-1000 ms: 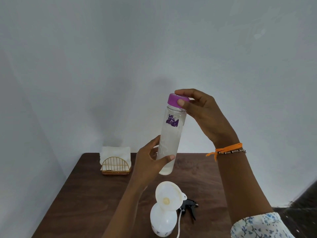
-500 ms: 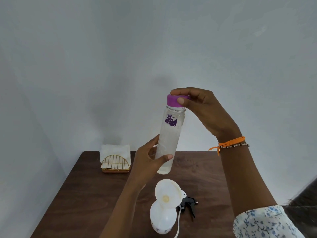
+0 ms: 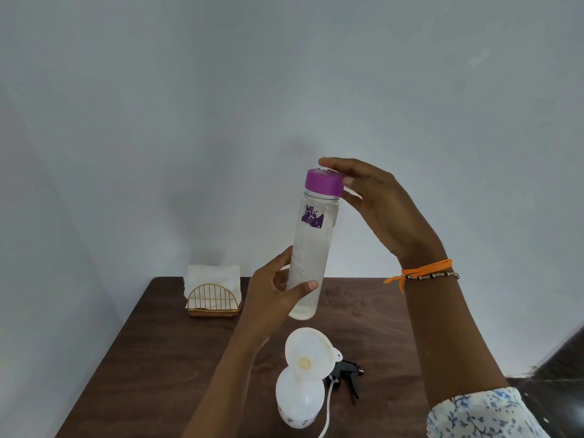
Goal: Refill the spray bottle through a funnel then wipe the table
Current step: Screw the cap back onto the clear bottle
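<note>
I hold a clear water bottle (image 3: 311,248) upright above the table, with a purple label and a purple cap (image 3: 324,183). My left hand (image 3: 271,298) grips its lower body. My right hand (image 3: 385,213) reaches round the back and right side of the cap, fingers over its top edge and thumb at its rim. Below stands the white spray bottle (image 3: 298,403) with a white funnel (image 3: 308,354) tilted in its neck. Its black trigger head (image 3: 347,374) lies on the table just to the right, its white tube trailing toward me.
The dark wooden table (image 3: 158,358) stands against a white wall. A gold wire holder with white napkins (image 3: 213,300) sits at its back left corner. A dark floor shows at the lower right.
My right hand has turned on the cap: the thumb, earlier across the cap's front, now sits at its right side, leaving the front exposed. The bottle stays in about the same place.
</note>
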`<state>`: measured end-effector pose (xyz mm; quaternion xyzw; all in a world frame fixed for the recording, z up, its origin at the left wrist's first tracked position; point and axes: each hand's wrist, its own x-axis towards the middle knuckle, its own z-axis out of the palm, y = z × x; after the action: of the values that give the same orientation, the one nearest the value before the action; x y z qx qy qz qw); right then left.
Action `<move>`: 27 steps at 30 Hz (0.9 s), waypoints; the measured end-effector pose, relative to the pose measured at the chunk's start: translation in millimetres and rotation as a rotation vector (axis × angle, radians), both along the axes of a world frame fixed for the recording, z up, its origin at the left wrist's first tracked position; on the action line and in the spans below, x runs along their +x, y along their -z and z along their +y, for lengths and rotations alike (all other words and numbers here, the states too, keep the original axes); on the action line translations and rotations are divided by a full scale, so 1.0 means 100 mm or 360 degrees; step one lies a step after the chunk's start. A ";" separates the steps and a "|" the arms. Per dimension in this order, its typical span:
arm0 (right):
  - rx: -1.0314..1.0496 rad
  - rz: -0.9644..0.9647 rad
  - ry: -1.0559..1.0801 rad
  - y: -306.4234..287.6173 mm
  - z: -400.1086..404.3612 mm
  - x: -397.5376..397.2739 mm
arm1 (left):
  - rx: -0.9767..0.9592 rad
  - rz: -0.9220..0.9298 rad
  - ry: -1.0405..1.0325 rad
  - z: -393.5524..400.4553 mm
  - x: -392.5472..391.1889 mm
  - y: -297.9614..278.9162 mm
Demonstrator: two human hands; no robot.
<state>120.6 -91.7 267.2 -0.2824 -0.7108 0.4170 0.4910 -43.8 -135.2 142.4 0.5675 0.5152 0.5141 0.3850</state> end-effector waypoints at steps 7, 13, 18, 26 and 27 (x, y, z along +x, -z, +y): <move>0.0080 -0.0210 0.0355 -0.03 0.02 -0.02 | 0.0021 -0.0001 0.0016 -0.02 0.01 -0.01; -0.0013 -0.0080 0.0259 0.00 0.00 -0.01 | 0.0019 -0.0019 0.0022 -0.02 0.01 -0.01; -0.0071 0.0035 0.0213 -0.02 0.01 0.00 | 0.0032 -0.0016 0.0021 -0.03 0.01 -0.02; -0.0179 0.0096 0.0070 -0.01 -0.04 0.00 | 0.0034 -0.0035 0.0047 -0.02 0.02 -0.03; -0.0168 0.0100 0.0055 0.00 -0.03 0.01 | 0.0036 -0.0032 0.0044 -0.01 0.02 -0.02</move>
<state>121.9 -95.0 267.4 -0.3068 -0.6673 0.4540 0.5045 -41.5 -136.6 144.5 0.5737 0.4976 0.5202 0.3908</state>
